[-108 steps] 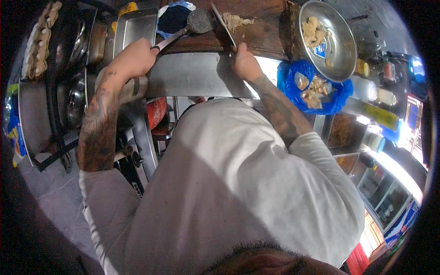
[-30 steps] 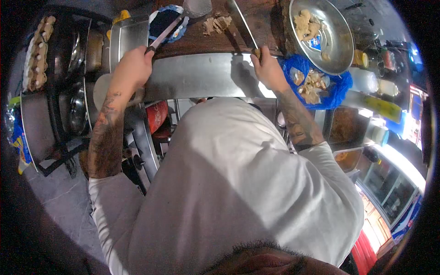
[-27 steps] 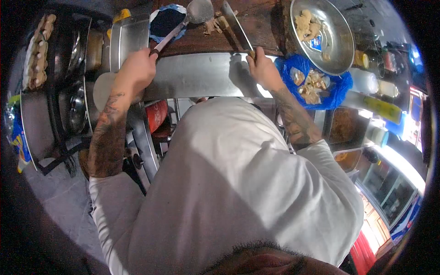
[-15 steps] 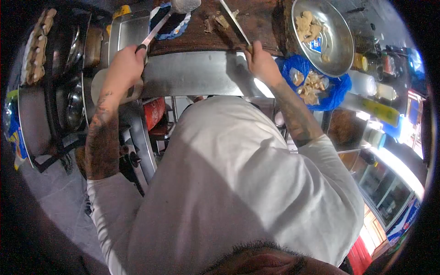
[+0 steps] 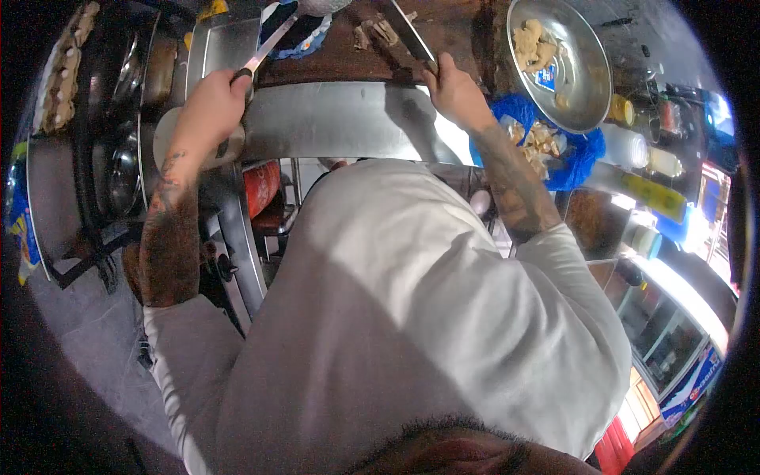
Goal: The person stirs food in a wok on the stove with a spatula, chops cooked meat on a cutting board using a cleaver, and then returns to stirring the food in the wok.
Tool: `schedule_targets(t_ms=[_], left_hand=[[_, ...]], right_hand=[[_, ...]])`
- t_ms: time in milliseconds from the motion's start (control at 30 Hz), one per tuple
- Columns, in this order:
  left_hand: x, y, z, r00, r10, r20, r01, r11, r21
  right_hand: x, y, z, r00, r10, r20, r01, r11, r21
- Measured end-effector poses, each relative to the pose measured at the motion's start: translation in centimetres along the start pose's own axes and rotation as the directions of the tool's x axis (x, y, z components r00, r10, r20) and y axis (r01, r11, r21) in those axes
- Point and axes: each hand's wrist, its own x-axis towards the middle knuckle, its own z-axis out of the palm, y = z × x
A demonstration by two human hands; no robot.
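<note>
My left hand (image 5: 210,111) is closed round the dark grip of a long-handled metal utensil (image 5: 273,45). Its rounded grey end reaches the top edge of the head view, over a blue-and-white bag with a dark opening (image 5: 309,43); I cannot make out its exact kind. In my right hand (image 5: 457,93), a knife (image 5: 408,30) is gripped by its handle, blade pointing up and left over a brown wooden board (image 5: 356,67). Pale brown scraps (image 5: 380,33) lie on the board left of the blade. No food is seen touching the knife.
A steel bowl (image 5: 590,87) with pale pieces and a blue packet stands right of the board. Below it, a blue plastic bag (image 5: 586,162) holds peelings. A metal tray (image 5: 210,51) sits at the left. An egg carton (image 5: 67,71) is farther left. A steel counter edge (image 5: 332,119) runs before me.
My right hand and the knife have shifted slightly up, and more of the blade's broad side shows. My left hand and its utensil have moved slightly left and up.
</note>
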Motion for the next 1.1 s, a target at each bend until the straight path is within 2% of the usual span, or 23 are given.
schedule_targets(t_ms=[67, 167, 233, 300, 333, 400, 500, 567, 600, 667, 700, 733, 767, 833, 900, 967, 1033, 1100], left_hand=[[0.2, 0.1, -0.5, 0.999, -0.037, 0.017, 0.037, 0.999, -0.002], [0.7, -0.4, -0.3, 1.000, 0.012, 0.003, -0.012, 1.000, 0.001], [0.0, 0.7, -1.4, 1.000, -0.030, 0.008, 0.030, 1.000, -0.002], [-0.4, 0.6, -1.2, 0.997, -0.070, 0.024, 0.070, 0.998, -0.002], [-0.1, 0.0, -0.7, 0.999, -0.053, 0.005, 0.053, 0.998, -0.022], [0.1, -0.2, -0.4, 0.999, -0.031, -0.008, 0.030, 0.999, -0.044], [-0.2, 0.4, -0.8, 0.996, -0.051, 0.073, 0.051, 0.999, 0.007], [-2.0, 1.0, -2.5, 0.985, -0.028, 0.168, 0.037, 0.998, -0.052], [-2.1, 1.2, -3.1, 0.985, -0.024, 0.168, 0.034, 0.998, -0.052], [-2.0, 1.5, -3.9, 0.977, -0.061, 0.203, 0.039, 0.993, 0.112], [-2.1, 1.8, -4.0, 0.977, -0.060, 0.204, 0.038, 0.993, 0.112], [-2.1, 2.1, -4.1, 0.989, -0.055, 0.137, 0.043, 0.995, 0.090], [-2.0, 2.2, -4.0, 0.996, -0.057, 0.067, 0.053, 0.996, 0.067], [-1.6, 1.0, -3.6, 0.992, -0.073, 0.103, 0.071, 0.997, 0.018], [-0.6, 0.5, -3.4, 0.991, -0.082, 0.106, 0.086, 0.996, -0.036], [-0.5, 0.3, -3.0, 0.994, -0.001, 0.112, -0.001, 1.000, 0.014], [-0.9, 0.6, -3.3, 0.996, -0.019, 0.090, 0.019, 1.000, -0.002], [-0.9, 0.6, -3.2, 0.997, -0.028, 0.071, 0.030, 0.999, -0.024]], right_hand=[[0.5, 0.3, 0.0, 0.998, -0.021, -0.059, 0.023, 0.999, 0.035], [0.8, 3.5, 3.8, 0.999, -0.048, 0.000, 0.048, 0.998, -0.036], [0.1, 0.6, 0.8, 0.998, -0.056, 0.017, 0.056, 0.998, 0.023], [-0.9, -1.6, -1.4, 1.000, 0.024, -0.008, -0.023, 0.998, 0.066], [-1.0, -0.8, -0.6, 0.998, 0.006, -0.060, -0.003, 0.999, 0.054], [0.1, 1.1, 1.5, 1.000, -0.012, -0.027, 0.011, 1.000, -0.009], [0.9, 1.3, 0.4, 1.000, -0.020, 0.020, 0.021, 0.996, -0.090], [-0.4, 0.1, -0.7, 0.999, 0.003, -0.032, -0.002, 0.999, 0.037], [-0.4, 0.3, -0.4, 0.996, -0.023, -0.091, 0.026, 0.999, 0.035], [0.9, 2.9, 1.7, 0.995, -0.071, -0.072, 0.071, 0.997, -0.008], [1.3, 2.5, 1.6, 0.993, -0.114, -0.036, 0.112, 0.993, -0.042], [2.2, 2.2, 1.2, 1.000, -0.015, 0.023, 0.017, 0.996, -0.089], [2.4, 2.0, 0.7, 0.999, -0.021, 0.027, 0.023, 0.996, -0.090], [0.7, 0.1, -1.1, 1.000, 0.014, -0.017, -0.014, 1.000, 0.003], [1.1, 2.5, 1.0, 0.999, 0.009, -0.054, -0.009, 1.000, -0.003], [2.2, 5.4, 2.8, 0.999, -0.025, 0.041, 0.032, 0.984, -0.173], [2.2, 3.3, 0.3, 0.995, -0.090, 0.032, 0.094, 0.986, -0.137], [0.6, 1.1, -1.3, 1.000, -0.013, -0.018, 0.013, 1.000, -0.022]])
